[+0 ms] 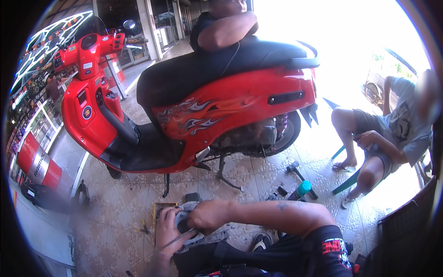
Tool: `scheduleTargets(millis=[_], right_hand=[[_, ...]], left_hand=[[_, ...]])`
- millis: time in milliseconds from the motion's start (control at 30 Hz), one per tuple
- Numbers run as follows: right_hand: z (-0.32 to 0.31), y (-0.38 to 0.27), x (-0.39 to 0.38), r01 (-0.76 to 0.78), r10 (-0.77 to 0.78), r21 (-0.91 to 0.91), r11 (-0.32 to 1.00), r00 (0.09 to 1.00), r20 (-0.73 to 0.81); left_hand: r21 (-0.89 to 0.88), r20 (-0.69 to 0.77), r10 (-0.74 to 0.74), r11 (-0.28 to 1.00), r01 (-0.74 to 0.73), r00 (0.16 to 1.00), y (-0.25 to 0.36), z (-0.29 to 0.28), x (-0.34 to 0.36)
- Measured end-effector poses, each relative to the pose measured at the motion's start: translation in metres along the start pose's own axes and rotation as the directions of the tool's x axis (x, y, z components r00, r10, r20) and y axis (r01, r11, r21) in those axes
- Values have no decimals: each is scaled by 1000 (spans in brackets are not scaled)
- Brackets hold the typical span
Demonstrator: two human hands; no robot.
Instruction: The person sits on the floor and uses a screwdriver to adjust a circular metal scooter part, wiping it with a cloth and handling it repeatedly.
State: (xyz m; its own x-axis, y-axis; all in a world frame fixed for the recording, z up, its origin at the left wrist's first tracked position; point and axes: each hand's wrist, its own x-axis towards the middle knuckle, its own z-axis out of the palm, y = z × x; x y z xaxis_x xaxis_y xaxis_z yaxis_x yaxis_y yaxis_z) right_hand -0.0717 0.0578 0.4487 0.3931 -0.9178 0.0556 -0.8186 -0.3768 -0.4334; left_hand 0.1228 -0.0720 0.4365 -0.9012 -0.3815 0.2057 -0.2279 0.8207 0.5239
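Observation:
Just above my lap is a round grey metal part (182,215) with a dark opening in its middle. My left hand (169,231) is closed on the left side of this part, fingers over its rim. Across it, my right hand (208,216) is curled in a fist. A thin metal rod (175,240) runs from beneath that fist over my left hand toward the wrist; its other end is hidden. Behind the part lies a shallow yellow-edged tray (157,211), with a small dark block (192,197) beside it.
A red scooter (217,104) stands ahead on the tiled floor (124,198). Yellow-handled pliers (144,227) lie left; a hammer-like tool (300,176) and teal-topped tool (303,188) lie right. One person (226,30) leans on the seat; another (397,124) sits at right.

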Motion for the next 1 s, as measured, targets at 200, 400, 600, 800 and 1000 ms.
scheduleTargets(millis=[200, 400, 600, 800, 1000], right_hand=[[8, 0, -7, 77, -78, -13, 997, 993, -88], [21, 6, -17, 51, -50, -1, 999, 982, -181], [42, 10, -29, -6, 25, 62, 998, 949, -314], [62, 11, -36, 47, 21, 120, 992, 860, -510], [69, 5, -39, -16, 206, 332, 943, 813, -545]], left_hand=[[-23, -63, 58, 998, -60, 996, -1, 3, -1], [-27, -78, 76, 997, -78, 994, -5, 4, -2], [-66, -80, 51, 996, -56, 995, -4, 3, -1], [-88, -112, 57, 994, -67, 992, -6, 7, -3], [-33, -122, 69, 997, -73, 990, -9, 11, -5]])
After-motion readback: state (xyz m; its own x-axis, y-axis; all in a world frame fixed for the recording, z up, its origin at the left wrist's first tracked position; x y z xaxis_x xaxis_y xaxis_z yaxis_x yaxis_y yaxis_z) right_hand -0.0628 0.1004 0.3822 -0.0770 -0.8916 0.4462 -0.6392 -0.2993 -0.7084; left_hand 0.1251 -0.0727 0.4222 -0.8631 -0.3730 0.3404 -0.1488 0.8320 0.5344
